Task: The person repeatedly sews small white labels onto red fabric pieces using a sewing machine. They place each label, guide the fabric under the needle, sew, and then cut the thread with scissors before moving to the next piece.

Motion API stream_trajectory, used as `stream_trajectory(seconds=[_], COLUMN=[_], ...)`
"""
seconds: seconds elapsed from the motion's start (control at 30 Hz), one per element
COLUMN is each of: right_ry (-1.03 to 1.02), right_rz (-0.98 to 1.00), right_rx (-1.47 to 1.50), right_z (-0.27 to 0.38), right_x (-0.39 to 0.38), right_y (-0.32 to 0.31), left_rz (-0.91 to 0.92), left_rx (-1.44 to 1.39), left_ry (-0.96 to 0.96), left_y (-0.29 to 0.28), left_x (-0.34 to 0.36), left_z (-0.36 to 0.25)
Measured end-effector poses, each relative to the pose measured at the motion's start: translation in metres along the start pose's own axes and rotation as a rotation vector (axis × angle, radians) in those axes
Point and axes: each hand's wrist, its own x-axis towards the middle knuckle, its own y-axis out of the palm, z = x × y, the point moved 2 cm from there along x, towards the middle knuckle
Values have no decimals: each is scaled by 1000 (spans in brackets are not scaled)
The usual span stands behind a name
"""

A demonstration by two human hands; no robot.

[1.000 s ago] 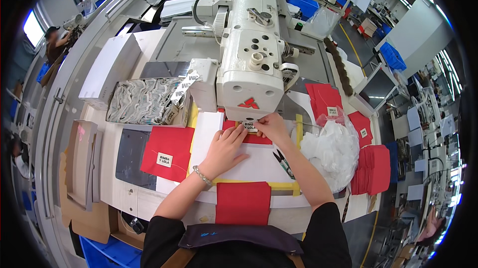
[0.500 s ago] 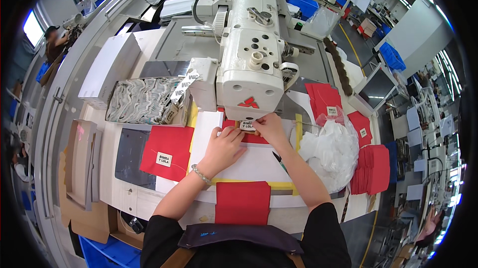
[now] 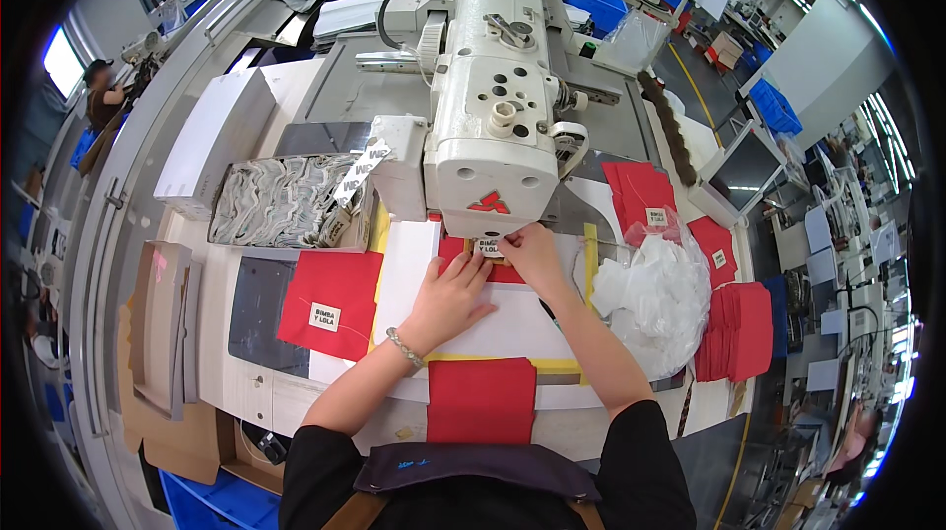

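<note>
Beneath the sewing machine head [image 3: 493,175], a small pale label [image 3: 485,246] lies on red fabric [image 3: 508,275] over white sheeting. My left hand [image 3: 448,294] rests flat beside it, fingers slightly apart with tips on the fabric at the label's lower left. My right hand [image 3: 532,259] pinches at the label's right edge; its fingertips are partly hidden. A dark tool [image 3: 549,311] shows only slightly behind my right forearm. A labelled red piece [image 3: 330,294] is at left, and a red stack [image 3: 481,400] lies in front of me.
A box of crumpled strips [image 3: 281,200], white box [image 3: 212,136] and open cardboard tray [image 3: 158,323] stand left. A white plastic bundle [image 3: 650,303], more red stacks [image 3: 729,333] and a screen [image 3: 739,175] are right. A co-worker [image 3: 103,97] works at far left.
My right forearm has shifted slightly left, covering most of the dark tool that showed earlier. My left hand's fingers have moved slightly at the label; both hands stay at the same piece.
</note>
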Motion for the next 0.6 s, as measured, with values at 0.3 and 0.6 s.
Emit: stream_trajectory(seconds=[0.3, 0.6], right_ry=[-60, -646], right_rz=[-45, -74], right_rx=[-29, -348], right_z=[2, -25], right_x=[-3, -8], right_y=[-1, -28], left_rz=[29, 50], left_rx=[95, 98], left_ry=[-18, -61], left_y=[7, 8], left_x=[8, 12], left_z=[-3, -8])
